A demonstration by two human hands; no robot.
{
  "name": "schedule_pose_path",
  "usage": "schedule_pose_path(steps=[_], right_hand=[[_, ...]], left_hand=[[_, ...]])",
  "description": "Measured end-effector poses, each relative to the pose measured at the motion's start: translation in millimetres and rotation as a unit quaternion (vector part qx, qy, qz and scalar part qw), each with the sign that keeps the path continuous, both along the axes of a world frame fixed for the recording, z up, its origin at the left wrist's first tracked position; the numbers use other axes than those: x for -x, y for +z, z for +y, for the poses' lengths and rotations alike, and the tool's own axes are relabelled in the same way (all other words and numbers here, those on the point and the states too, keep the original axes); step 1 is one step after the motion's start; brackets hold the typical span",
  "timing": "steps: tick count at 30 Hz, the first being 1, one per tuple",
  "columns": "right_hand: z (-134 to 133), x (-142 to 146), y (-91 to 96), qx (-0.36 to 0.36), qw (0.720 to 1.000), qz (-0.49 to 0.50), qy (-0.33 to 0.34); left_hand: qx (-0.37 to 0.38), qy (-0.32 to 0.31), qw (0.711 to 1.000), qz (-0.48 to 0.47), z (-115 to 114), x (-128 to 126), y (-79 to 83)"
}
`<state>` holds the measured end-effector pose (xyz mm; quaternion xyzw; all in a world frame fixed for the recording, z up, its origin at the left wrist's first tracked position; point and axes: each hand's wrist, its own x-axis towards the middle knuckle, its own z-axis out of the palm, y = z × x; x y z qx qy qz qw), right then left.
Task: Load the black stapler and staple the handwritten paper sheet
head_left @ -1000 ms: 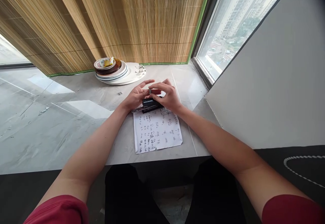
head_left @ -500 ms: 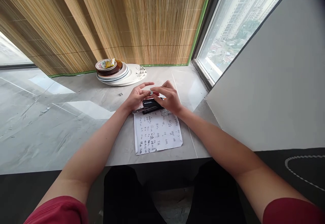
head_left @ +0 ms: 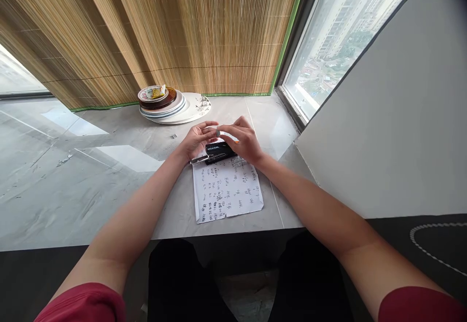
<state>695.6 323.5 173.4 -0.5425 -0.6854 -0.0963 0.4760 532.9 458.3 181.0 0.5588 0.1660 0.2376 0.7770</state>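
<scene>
A small grey strip of staples [head_left: 218,132] is pinched between the fingertips of both hands, just above the paper's far edge. My left hand [head_left: 199,139] grips it from the left with thumb and fingers, palm partly turned up. From the right, the thumb and forefinger of my right hand [head_left: 242,139] close on the same piece. Below them lies a black stapler [head_left: 221,151], its metal part [head_left: 200,159] sticking out to the left. My right hand covers the stapler's right end and most of an orange thing. Another row of staples [head_left: 239,161] rests by my right wrist.
Under the stapler is a handwritten sheet of paper [head_left: 228,195] with a torn near edge. Stacked plates [head_left: 178,110] with a yellow wrapper stand at the back, before a bamboo blind [head_left: 204,35]. A tiny grey piece [head_left: 173,136] lies left of my hands. A white wall [head_left: 383,117] rises at right.
The small strip between my fingertips has turned a little and now looks darker. Both hands have otherwise barely moved. The stapler and paper remain in place.
</scene>
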Motion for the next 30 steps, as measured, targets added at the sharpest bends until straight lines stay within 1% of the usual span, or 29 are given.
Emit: schedule_pose_path(steps=[3, 6, 11, 15, 20, 25, 27, 30], right_hand=[[0.1, -0.2, -0.7, -0.007, 1.0, 0.013, 0.004], [0.8, -1.1, -2.7, -0.015, 1.0, 0.027, 0.007], [1.2, 0.1, -2.6, 0.008, 0.998, 0.059, 0.007], [-0.1, 2.6, 3.6, 0.039, 0.99, 0.134, 0.018], [1.1, -0.4, 6.7, 0.101, 0.959, 0.252, 0.08], [5.6, -4.6, 1.1, 0.156, 0.914, 0.349, 0.136], [6.9, -5.4, 0.5, 0.172, 0.899, 0.369, 0.162], [8.0, -5.5, 2.1, 0.177, 0.892, 0.375, 0.181]], left_hand=[[0.041, -0.015, 0.999, 0.005, 0.0, 0.9, 1.9], [0.059, -0.015, 0.998, 0.002, 0.8, 1.9, 2.3], [0.048, -0.035, 0.998, 0.002, 0.1, 2.9, 2.7], [0.011, -0.039, 0.999, -0.007, -1.4, 3.0, 3.6], [-0.023, -0.039, 0.999, -0.016, -2.0, 1.1, 2.3], [-0.064, -0.03, 0.997, -0.025, -3.4, -3.0, -1.5], [-0.083, -0.029, 0.996, -0.029, -4.1, -4.2, -2.6], [-0.097, -0.035, 0.994, -0.035, -4.6, -4.9, -3.4]])
